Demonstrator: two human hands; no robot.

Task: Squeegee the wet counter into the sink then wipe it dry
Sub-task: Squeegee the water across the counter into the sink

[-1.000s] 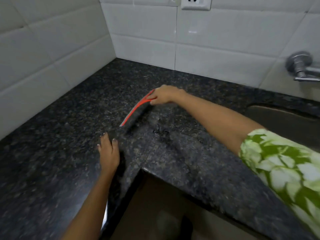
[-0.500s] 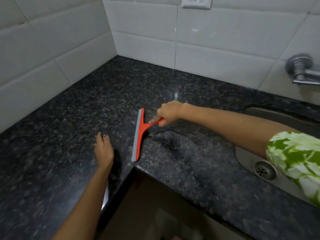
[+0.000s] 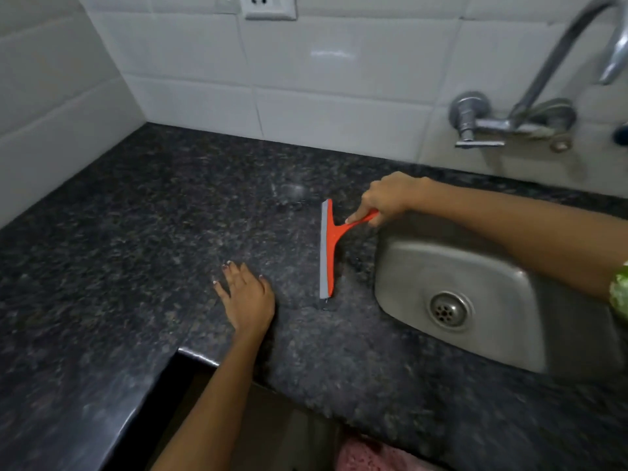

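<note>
A red squeegee (image 3: 328,248) with a grey blade lies blade-down on the dark speckled granite counter (image 3: 153,239), a short way left of the steel sink (image 3: 404,266). My right hand (image 3: 385,198) is shut on its red handle, above the sink's far left corner. My left hand (image 3: 246,299) rests flat on the counter with fingers spread, left of the blade and apart from it. The sink's drain (image 3: 450,309) is in view.
A wall tap (image 3: 509,120) with a curved spout sits above the sink on the white tiled wall (image 3: 204,79). A power socket (image 3: 270,6) is at the top. The counter's inner corner edge (image 3: 193,355) lies below my left hand. Something pink (image 3: 370,453) shows under the counter.
My right hand has dragged the squeegee rightwards across the counter, close to the sink. The view has shifted right, showing more sink and tap. My left hand stays flat on the counter.
</note>
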